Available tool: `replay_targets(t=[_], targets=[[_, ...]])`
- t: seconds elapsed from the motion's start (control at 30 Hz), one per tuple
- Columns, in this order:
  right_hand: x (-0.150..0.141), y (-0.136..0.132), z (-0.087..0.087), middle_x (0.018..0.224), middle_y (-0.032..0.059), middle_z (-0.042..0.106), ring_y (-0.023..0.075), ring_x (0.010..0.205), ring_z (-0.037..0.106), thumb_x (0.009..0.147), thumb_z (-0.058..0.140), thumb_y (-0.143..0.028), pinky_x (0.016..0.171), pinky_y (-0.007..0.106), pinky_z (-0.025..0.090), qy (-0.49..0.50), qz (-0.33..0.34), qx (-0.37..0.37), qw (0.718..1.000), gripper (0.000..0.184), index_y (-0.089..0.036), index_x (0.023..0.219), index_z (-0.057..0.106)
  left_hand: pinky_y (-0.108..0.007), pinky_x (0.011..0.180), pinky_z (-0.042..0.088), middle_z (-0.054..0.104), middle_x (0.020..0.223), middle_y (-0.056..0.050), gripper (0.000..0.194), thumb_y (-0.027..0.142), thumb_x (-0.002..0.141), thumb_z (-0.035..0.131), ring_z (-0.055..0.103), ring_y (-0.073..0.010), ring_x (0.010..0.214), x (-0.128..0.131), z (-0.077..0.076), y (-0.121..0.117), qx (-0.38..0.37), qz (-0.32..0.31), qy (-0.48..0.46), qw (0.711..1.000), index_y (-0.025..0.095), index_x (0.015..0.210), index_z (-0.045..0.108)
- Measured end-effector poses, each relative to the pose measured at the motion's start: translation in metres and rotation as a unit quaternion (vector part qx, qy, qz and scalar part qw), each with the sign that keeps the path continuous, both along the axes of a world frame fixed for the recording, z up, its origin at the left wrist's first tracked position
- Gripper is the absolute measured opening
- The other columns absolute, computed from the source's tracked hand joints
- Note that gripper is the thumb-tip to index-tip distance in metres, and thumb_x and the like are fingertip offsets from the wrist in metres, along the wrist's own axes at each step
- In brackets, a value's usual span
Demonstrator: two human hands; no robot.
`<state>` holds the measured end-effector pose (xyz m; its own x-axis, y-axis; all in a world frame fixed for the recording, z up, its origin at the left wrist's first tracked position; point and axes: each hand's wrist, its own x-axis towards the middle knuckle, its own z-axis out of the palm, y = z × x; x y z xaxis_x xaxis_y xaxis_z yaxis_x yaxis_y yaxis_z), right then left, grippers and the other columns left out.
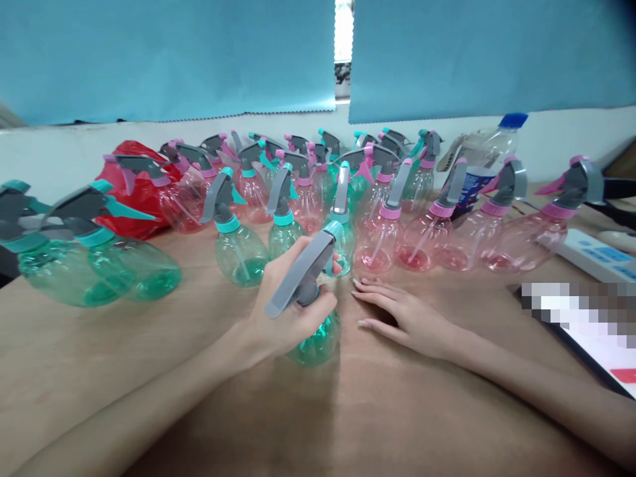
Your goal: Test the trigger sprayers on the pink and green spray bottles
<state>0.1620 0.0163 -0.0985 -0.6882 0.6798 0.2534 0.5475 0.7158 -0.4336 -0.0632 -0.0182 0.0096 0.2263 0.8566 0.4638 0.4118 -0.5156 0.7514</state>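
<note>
My left hand (291, 311) is wrapped round the neck of a green spray bottle (318, 341) with a grey and teal trigger head. The bottle stands upright at the middle of the wooden table (258, 411), its trigger partly hidden by my fingers. My right hand (402, 315) rests palm down on the table to the right of it, fingers stretched out and holding nothing. Close ahead are another green spray bottle (243, 255) and a pink spray bottle (376, 248), both standing.
Several more green and pink spray bottles stand in rows behind. A red plastic bag (142, 199) lies at the back left. A large clear bottle with a blue cap (499, 142) stands at the back right. A phone-like device (591, 341) lies on the right, near a white box (591, 252).
</note>
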Motion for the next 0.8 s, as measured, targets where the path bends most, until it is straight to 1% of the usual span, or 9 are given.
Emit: replay_targets(t=[0.13,0.2,0.3,0.4,0.5,0.63,0.7,0.8], targets=[[-0.0001,0.0,0.0003,0.143,0.011,0.052,0.0278,0.133,0.047,0.093,0.052,-0.048,0.109,0.051,0.041,0.003,0.003,0.001,1.0,0.052,-0.02,0.137,0.051,-0.026,0.059,0.048,0.057,0.081,0.002,0.027,0.007,0.065,0.052,0.054,-0.0122,0.062,0.0004,-0.0003,-0.0004,-0.016,-0.008,-0.014,1.0,0.023,0.087,0.049],[-0.0002,-0.0002,0.0004,0.142,0.0107,0.053,0.0284,0.133,0.048,0.093,0.053,-0.047,0.108,0.052,0.042,0.012,0.002,0.001,1.0,0.051,-0.022,0.137,0.051,-0.027,0.061,0.05,0.057,0.081,0.002,0.026,0.009,0.066,0.053,0.057,-0.0139,0.067,0.0004,-0.0007,-0.0003,-0.023,-0.007,-0.019,1.0,0.024,0.087,0.049],[0.0,-0.0003,0.0001,0.141,0.0105,0.053,0.0286,0.132,0.049,0.092,0.053,-0.047,0.108,0.052,0.042,0.017,0.001,0.001,1.0,0.051,-0.022,0.137,0.052,-0.027,0.061,0.052,0.058,0.081,0.001,0.024,0.011,0.066,0.053,0.058,-0.0145,0.068,0.0001,-0.0013,-0.0002,-0.03,-0.005,-0.021,0.999,0.024,0.086,0.049],[0.0003,0.0001,-0.0004,0.143,0.0107,0.052,0.0277,0.133,0.047,0.093,0.052,-0.048,0.109,0.051,0.041,0.008,0.004,0.002,1.0,0.052,-0.02,0.137,0.052,-0.027,0.06,0.052,0.058,0.082,0.002,0.023,0.011,0.066,0.053,0.058,-0.0133,0.064,-0.0005,-0.0012,-0.0003,-0.026,-0.001,-0.015,1.0,0.023,0.086,0.049],[0.0005,0.0006,-0.0003,0.143,0.011,0.052,0.0273,0.134,0.047,0.093,0.051,-0.048,0.11,0.05,0.04,0.002,0.007,0.001,1.0,0.053,-0.019,0.137,0.051,-0.026,0.052,0.047,0.058,0.079,0.002,0.023,0.012,0.067,0.052,0.052,-0.0115,0.054,-0.0013,0.0002,-0.0003,-0.014,0.007,0.01,1.0,0.023,0.086,0.05],[0.0002,0.0004,0.0003,0.142,0.0117,0.052,0.0272,0.134,0.046,0.094,0.05,-0.048,0.11,0.049,0.041,-0.008,0.004,0.004,1.0,0.053,-0.018,0.137,0.051,-0.025,0.044,0.04,0.059,0.079,0.002,0.032,0.013,0.068,0.051,0.043,-0.0096,0.045,-0.0024,0.0004,0.0001,-0.021,0.007,0.037,0.999,0.024,0.098,0.055],[0.0001,0.0,0.0006,0.142,0.0112,0.053,0.0273,0.134,0.047,0.094,0.051,-0.048,0.11,0.05,0.041,-0.002,0.003,0.004,1.0,0.052,-0.019,0.137,0.051,-0.025,0.044,0.04,0.061,0.08,0.002,0.036,0.013,0.071,0.052,0.043,-0.0092,0.043,-0.0028,-0.0016,0.0004,-0.027,0.01,0.04,0.999,0.024,0.106,0.055],[0.0,-0.0005,0.0008,0.141,0.0104,0.054,0.0279,0.133,0.048,0.093,0.052,-0.048,0.109,0.051,0.041,0.014,0.001,0.0,1.0,0.051,-0.022,0.137,0.052,-0.025,0.046,0.042,0.062,0.081,0.002,0.039,0.015,0.074,0.054,0.046,-0.0095,0.045,-0.0031,-0.0056,0.0003,-0.025,0.015,0.04,0.999,0.025,0.112,0.055]])
